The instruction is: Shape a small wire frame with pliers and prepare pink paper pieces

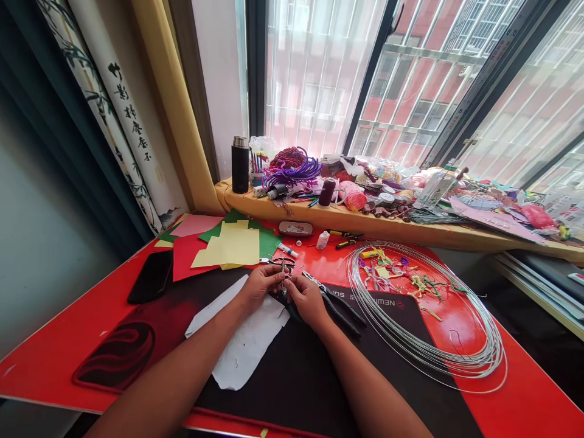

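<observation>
I am in what looks like a home, by a window (314, 73) with a dark curtain (50, 109). Colored paper (232, 246) and a wire coil (490, 359) make my red table (55, 340) a craft spot.

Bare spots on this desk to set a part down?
Free: the mat between left forearm and right forearm, right of the white paper; red table left of the mat, nearer than the phone.

Crowded: around the left hand and right hand, by the pliers; the upper part inside the wire coil, with coloured scraps; the heaped windowsill.
</observation>
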The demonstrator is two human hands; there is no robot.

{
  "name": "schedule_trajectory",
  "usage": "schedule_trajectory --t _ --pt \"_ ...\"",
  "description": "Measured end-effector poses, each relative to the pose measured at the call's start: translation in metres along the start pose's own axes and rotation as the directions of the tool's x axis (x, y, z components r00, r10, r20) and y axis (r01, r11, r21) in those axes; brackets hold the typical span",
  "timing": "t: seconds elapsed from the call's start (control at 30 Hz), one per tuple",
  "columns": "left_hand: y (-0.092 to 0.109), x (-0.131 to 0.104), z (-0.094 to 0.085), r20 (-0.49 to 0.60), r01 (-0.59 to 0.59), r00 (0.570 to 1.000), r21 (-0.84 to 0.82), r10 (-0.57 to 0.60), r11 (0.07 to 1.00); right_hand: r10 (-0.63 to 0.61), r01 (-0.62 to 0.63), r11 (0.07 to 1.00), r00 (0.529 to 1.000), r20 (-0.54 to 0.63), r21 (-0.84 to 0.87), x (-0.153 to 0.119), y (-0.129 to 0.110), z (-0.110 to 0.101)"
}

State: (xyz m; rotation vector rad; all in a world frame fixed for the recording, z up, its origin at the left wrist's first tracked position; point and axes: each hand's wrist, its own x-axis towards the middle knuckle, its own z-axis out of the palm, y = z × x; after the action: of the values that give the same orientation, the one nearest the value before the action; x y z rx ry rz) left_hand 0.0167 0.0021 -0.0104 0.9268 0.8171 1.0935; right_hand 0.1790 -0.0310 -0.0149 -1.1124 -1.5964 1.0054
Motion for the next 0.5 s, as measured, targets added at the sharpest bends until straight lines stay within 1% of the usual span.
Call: schedule_trajectory --t 0.33,0.5 --pt "0.001 0.001 0.001 -0.002 0.016 1.0 -0.004 -0.016 1.0 -0.001 0.001 1.0 1.0 0.008 0.013 -0.001 -0.003 -0.004" --pt "0.0 -0.009 0.003 -0.032 0.033 0.999 -0.003 -0.033 0.999 0.025 -0.025 1.0 1.0 -0.001 0.013 -0.004 -0.006 -0.002"
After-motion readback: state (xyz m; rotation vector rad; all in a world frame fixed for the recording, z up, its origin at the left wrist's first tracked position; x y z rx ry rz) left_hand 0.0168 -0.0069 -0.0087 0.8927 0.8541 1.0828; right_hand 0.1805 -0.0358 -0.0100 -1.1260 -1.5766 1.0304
